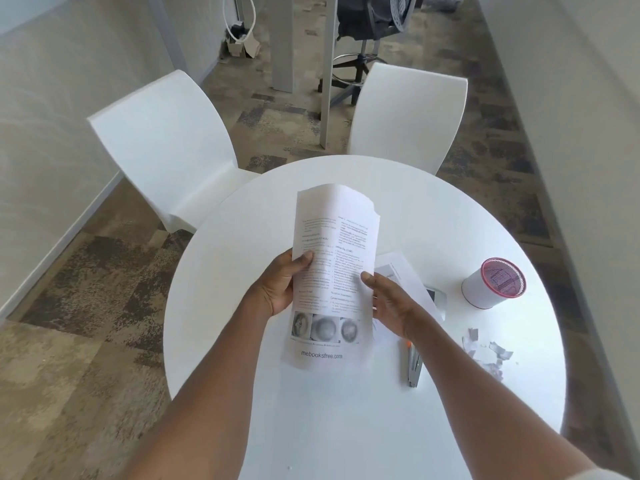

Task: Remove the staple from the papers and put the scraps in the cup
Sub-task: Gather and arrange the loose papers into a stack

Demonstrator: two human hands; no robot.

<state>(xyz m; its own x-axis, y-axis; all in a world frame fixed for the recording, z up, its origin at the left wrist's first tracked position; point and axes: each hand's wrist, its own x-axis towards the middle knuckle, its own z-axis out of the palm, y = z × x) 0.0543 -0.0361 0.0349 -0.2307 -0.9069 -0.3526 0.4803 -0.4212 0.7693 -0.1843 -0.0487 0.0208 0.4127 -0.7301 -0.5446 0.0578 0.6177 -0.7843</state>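
Left hand [280, 285] grips papers [334, 244]; right hand [388, 303] seemingly steadies.
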